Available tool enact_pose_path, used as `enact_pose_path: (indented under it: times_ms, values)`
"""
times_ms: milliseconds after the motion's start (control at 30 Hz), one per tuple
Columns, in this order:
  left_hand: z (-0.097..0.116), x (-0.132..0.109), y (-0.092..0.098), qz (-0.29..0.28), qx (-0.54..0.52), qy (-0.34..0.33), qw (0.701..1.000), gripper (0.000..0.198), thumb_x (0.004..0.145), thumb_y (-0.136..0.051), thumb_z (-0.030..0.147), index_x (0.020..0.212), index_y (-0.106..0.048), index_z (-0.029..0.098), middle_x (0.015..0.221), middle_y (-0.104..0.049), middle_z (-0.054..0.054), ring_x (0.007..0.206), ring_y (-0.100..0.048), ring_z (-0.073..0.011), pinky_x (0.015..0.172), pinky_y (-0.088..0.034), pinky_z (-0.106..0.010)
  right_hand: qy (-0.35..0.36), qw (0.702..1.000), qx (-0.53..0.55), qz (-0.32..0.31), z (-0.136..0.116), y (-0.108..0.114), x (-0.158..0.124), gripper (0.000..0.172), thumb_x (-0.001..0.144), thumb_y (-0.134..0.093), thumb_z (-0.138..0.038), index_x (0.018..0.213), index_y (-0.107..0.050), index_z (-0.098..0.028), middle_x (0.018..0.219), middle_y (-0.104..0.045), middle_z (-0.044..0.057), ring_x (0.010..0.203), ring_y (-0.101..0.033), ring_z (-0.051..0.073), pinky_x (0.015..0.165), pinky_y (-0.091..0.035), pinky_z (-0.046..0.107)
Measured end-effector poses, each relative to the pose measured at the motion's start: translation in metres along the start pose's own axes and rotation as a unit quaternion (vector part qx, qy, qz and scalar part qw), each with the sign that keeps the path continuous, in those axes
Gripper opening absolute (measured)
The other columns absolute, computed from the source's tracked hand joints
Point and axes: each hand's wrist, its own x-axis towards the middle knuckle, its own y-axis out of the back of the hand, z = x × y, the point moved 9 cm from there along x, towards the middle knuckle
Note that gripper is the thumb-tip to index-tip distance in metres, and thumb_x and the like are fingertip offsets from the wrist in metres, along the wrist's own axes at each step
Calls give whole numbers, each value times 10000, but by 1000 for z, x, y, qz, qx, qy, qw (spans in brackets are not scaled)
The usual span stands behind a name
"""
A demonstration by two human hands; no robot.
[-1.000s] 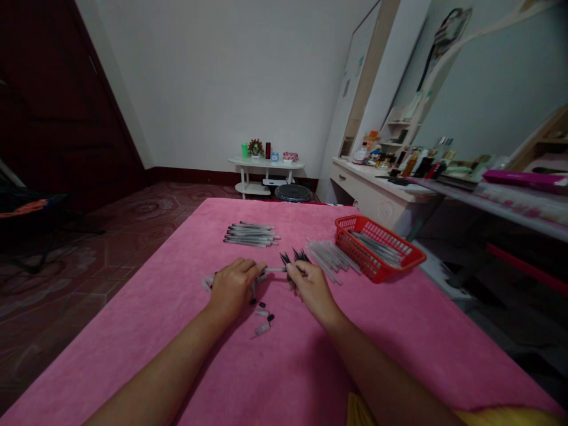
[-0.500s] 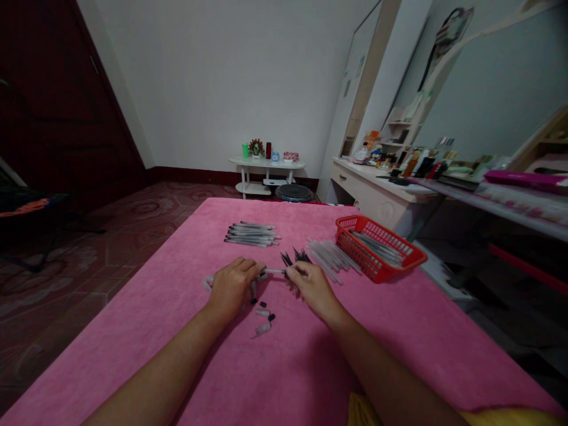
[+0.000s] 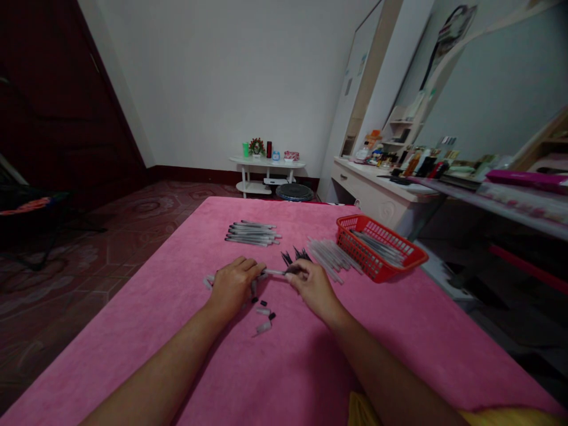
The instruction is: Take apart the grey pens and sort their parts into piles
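Cloth [image 3: 261, 378] pink beneath pens [image 3: 252, 233], floor [image 3: 110, 266] tiled

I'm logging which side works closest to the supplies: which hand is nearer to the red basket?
Right. The right hand is left of the red basket and nearer the camera; the left hand is farther left, beyond the right hand.

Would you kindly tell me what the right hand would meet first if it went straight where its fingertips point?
Apart from the pen part it grips, probably the left hand, though depth is uncertain.
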Motion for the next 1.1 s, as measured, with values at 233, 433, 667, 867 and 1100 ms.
enact_pose_path:
  times_ms: [233, 433, 667, 867, 1100]
  values:
    - [-1, 0, 0, 4, -16, 2, 1000, 357, 803, -488, 90, 1067, -649, 268, 902, -670, -42, 838, -572, -212, 599, -408, -290, -30, 999, 7, -32, 12, -6, -1, 247, 840, -498, -341, 720, -602, -152, 614, -587, 5, 479, -504, 95, 451, -370, 203]
    - [-1, 0, 0, -1, -8, 3, 1000, 354, 808, -485, 98, 1068, -650, 273, 908, -669, -41, 842, -572, -206, 592, -408, -278, -21, 1000, 6, -3, 14, -4, -1, 183, 736, -627, -286, 868, -620, -159, 706, -620, 5, 549, -536, 102, 465, -393, 191]
    - [1, 0, -1, -9, -10, -1, 1000, 311, 823, -500, 132, 1062, -651, 263, 903, -671, -43, 849, -569, -210, 606, -409, -283, -27, 999, -22, -11, 18, -5, -2, 140, 757, -612, -285, 820, -634, -162, 660, -618, 3, 536, -542, 103, 471, -387, 195]
    - [1, 1, -3, -12, -10, -3, 1000, 323, 817, -498, 132, 1068, -653, 263, 891, -667, -48, 853, -567, -202, 619, -417, -279, -28, 999, -32, -34, 19, -10, -2, 262, 854, -496, -344, 714, -608, -153, 584, -581, -3, 471, -508, 88, 446, -358, 189]
    - [2, 1, -2, -8, -10, -3, 1000, 303, 820, -509, 127, 1048, -653, 265, 887, -667, -39, 845, -565, -211, 605, -405, -287, -35, 999, 2, -23, 19, -8, -2, 197, 807, -558, -348, 780, -602, -158, 622, -603, -5, 466, -520, 97, 433, -380, 199]
